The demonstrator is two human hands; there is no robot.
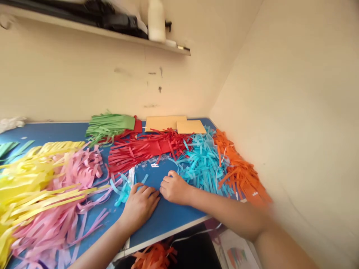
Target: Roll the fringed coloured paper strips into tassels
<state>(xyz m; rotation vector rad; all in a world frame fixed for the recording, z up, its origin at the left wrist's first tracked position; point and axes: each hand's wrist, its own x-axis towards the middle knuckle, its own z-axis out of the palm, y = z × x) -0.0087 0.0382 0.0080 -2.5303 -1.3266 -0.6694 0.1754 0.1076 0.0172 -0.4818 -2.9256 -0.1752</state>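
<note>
A small bunch of light-blue paper fringe (123, 192) lies on the blue table (168, 220), its strips fanning out from beneath my left hand (141, 204). The fingers of that hand are bent and pressed together over the paper, near the table's front. Just to the right, my right hand (176, 188) is closed in a fist low over the tabletop. Its fingertips almost meet those of my left hand. Whatever it grips is hidden. Beyond my right wrist spreads a large heap of light-blue fringe (204, 164).
Yellow fringe (30, 175) and pink fringe (64, 194) cover the left side. Green fringe (109, 125), red fringe (148, 145) and yellow-orange sheets (165, 122) lie at the back. Orange fringe (241, 168) borders the right wall. A shelf (112, 31) hangs above.
</note>
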